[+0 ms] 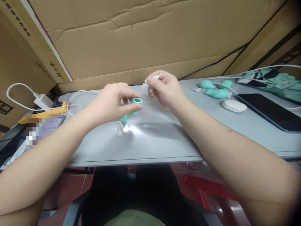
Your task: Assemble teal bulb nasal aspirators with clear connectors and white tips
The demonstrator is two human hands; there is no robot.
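My left hand [117,100] is closed around a teal rubber bulb [134,112], gripping it between thumb and fingers with its round open mouth tilted upward. My right hand [164,89], a little farther back, pinches a small translucent white plastic nozzle [155,77]; the fingers partly cover it. Below my left hand, another teal piece [122,118] lies partly hidden on the table. Close to it are a small clear plastic part [119,128] and a tiny clear bit. The bulb and the nozzle are apart.
On the right of the grey table [150,147] lie several teal bulbs with clear tips [218,93], a white oval case [234,105], a dark phone [270,111] and green fabric [275,83]. To the left are a charger [44,102] and another phone [55,125]. Cardboard [150,37] stands behind.
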